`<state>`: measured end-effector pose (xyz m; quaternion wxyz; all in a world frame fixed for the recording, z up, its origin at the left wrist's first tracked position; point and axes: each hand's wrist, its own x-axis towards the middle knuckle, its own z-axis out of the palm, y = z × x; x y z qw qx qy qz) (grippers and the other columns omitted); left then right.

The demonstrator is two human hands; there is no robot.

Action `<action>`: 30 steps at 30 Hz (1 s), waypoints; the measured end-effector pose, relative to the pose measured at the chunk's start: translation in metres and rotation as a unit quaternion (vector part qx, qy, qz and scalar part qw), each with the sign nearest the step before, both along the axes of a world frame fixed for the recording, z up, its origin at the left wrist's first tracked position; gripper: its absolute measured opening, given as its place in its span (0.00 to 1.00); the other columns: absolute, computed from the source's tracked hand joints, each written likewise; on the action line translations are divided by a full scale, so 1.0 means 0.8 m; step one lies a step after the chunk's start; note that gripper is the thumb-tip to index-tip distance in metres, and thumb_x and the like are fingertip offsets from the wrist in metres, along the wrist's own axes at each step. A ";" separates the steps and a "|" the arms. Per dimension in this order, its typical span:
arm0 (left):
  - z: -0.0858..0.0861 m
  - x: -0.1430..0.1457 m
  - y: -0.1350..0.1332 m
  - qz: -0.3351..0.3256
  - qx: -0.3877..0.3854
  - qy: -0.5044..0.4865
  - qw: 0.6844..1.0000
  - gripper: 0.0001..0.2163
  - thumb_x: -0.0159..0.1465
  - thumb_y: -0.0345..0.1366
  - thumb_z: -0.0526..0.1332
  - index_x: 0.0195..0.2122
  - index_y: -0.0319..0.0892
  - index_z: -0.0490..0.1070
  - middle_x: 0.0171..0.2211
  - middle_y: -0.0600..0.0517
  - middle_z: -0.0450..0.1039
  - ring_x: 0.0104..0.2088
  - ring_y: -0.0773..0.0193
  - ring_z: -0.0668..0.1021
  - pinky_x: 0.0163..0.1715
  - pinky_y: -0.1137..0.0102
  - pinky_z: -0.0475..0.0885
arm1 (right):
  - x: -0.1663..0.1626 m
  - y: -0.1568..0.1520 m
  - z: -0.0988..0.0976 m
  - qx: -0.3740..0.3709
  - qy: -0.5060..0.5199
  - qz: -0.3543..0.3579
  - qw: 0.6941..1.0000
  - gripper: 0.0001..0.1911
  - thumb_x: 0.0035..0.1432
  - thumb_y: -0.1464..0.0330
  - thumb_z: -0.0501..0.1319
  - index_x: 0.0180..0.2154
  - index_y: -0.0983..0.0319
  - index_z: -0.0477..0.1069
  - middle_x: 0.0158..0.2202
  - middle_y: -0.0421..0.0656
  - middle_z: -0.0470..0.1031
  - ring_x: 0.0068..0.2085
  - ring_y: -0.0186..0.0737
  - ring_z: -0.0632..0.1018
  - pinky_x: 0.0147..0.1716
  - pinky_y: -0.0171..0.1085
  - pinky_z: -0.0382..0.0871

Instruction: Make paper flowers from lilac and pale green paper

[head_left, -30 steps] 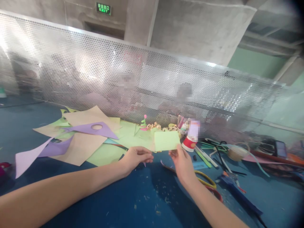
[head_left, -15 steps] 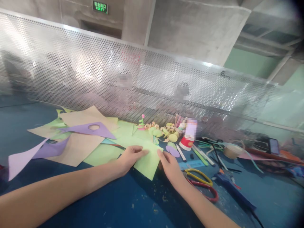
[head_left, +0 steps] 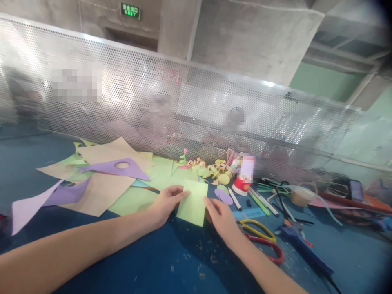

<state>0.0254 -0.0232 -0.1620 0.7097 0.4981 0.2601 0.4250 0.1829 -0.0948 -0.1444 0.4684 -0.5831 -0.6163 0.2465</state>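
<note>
A small pale-green sheet of paper is held up over the blue table between my two hands. My left hand pinches its left edge, thumb on the near face and the other fingers behind. At the right edge, my right hand grips it between thumb and fingers. Scissors with one yellow and one red handle lie by my right wrist, their blades hidden. Beyond the sheet are larger green paper, pale-yellow cut pieces and a purple paper oval.
Tan sheets and purple scraps overlap at left. Markers, a red-and-white cup, a blue glue gun with its cord and a tape roll lie at right. A perforated metal screen stands behind, with blurred people beyond.
The green sheet has turned from a slanted pose to nearly upright, its lower corner swinging right. Both hands keep hold of its edges and have barely moved.
</note>
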 end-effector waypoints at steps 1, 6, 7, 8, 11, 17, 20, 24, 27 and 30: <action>0.000 0.000 -0.001 -0.002 0.005 0.006 1.000 0.13 0.49 0.42 0.65 0.31 0.39 0.72 0.29 0.50 0.76 0.27 0.65 0.75 0.29 0.72 0.69 | 0.002 0.001 0.002 0.005 0.024 -0.008 1.000 0.19 0.56 0.56 0.51 0.20 0.61 0.61 0.16 0.36 0.57 0.20 0.33 0.61 0.20 0.33 0.53; 0.002 0.001 -0.003 -0.024 0.028 0.030 0.999 0.14 0.47 0.43 0.66 0.29 0.38 0.72 0.26 0.52 0.74 0.26 0.66 0.75 0.28 0.73 0.67 | 0.009 0.007 0.001 0.032 0.098 -0.031 0.994 0.16 0.53 0.56 0.55 0.23 0.60 0.62 0.17 0.35 0.57 0.20 0.33 0.62 0.19 0.32 0.56; 0.002 0.002 -0.002 -0.029 0.027 0.032 0.999 0.14 0.48 0.43 0.66 0.31 0.39 0.72 0.27 0.51 0.74 0.28 0.65 0.75 0.29 0.72 0.67 | 0.011 0.007 0.000 0.030 0.110 -0.031 0.993 0.16 0.52 0.56 0.55 0.21 0.60 0.61 0.16 0.35 0.56 0.19 0.33 0.61 0.18 0.32 0.55; 0.001 0.002 -0.002 -0.031 0.024 0.033 0.999 0.15 0.48 0.42 0.66 0.34 0.39 0.71 0.28 0.51 0.75 0.29 0.64 0.75 0.30 0.72 0.67 | 0.011 0.007 -0.001 0.029 0.125 -0.031 0.991 0.16 0.52 0.57 0.56 0.20 0.60 0.60 0.16 0.35 0.56 0.19 0.33 0.61 0.17 0.32 0.54; -0.002 0.002 0.001 -0.014 0.020 0.032 0.999 0.18 0.49 0.41 0.66 0.40 0.42 0.68 0.28 0.52 0.74 0.28 0.65 0.75 0.29 0.72 0.67 | 0.010 0.006 -0.003 0.011 0.198 -0.005 0.980 0.19 0.55 0.56 0.51 0.20 0.60 0.63 0.17 0.38 0.62 0.20 0.34 0.64 0.19 0.33 0.57; 0.003 0.000 -0.006 -0.080 0.043 0.002 0.996 0.15 0.54 0.44 0.61 0.38 0.42 0.64 0.29 0.51 0.74 0.31 0.63 0.76 0.32 0.70 0.68 | -0.007 0.004 0.001 -0.033 0.269 0.049 0.961 0.19 0.53 0.57 0.54 0.44 0.58 0.65 0.39 0.44 0.73 0.37 0.43 0.74 0.30 0.38 0.69; 0.007 0.001 -0.010 -0.084 0.087 0.017 0.993 0.12 0.55 0.44 0.60 0.36 0.41 0.66 0.28 0.52 0.73 0.30 0.64 0.75 0.33 0.70 0.67 | -0.014 0.000 0.001 -0.061 0.267 0.076 0.959 0.21 0.51 0.57 0.57 0.46 0.57 0.64 0.43 0.44 0.72 0.40 0.43 0.74 0.34 0.38 0.69; 0.004 0.001 -0.006 -0.038 0.122 0.041 0.991 0.11 0.53 0.42 0.62 0.32 0.40 0.69 0.29 0.52 0.73 0.31 0.65 0.74 0.33 0.72 0.66 | -0.016 -0.003 0.002 -0.110 0.252 0.107 0.956 0.22 0.51 0.57 0.57 0.48 0.55 0.62 0.42 0.43 0.72 0.39 0.40 0.75 0.34 0.36 0.69; -0.004 0.002 0.000 -0.022 0.096 0.043 0.994 0.11 0.51 0.42 0.63 0.31 0.39 0.70 0.27 0.52 0.73 0.30 0.63 0.74 0.32 0.71 0.66 | -0.010 0.001 0.002 -0.110 0.225 0.093 0.964 0.21 0.49 0.58 0.59 0.45 0.58 0.65 0.37 0.43 0.73 0.35 0.39 0.74 0.32 0.36 0.68; -0.009 0.002 0.003 0.006 0.083 0.035 0.996 0.10 0.51 0.42 0.62 0.26 0.39 0.70 0.23 0.52 0.71 0.28 0.64 0.73 0.32 0.70 0.67 | 0.004 0.010 0.004 -0.084 0.169 0.053 0.981 0.16 0.47 0.59 0.62 0.35 0.63 0.70 0.30 0.41 0.73 0.32 0.37 0.73 0.31 0.34 0.65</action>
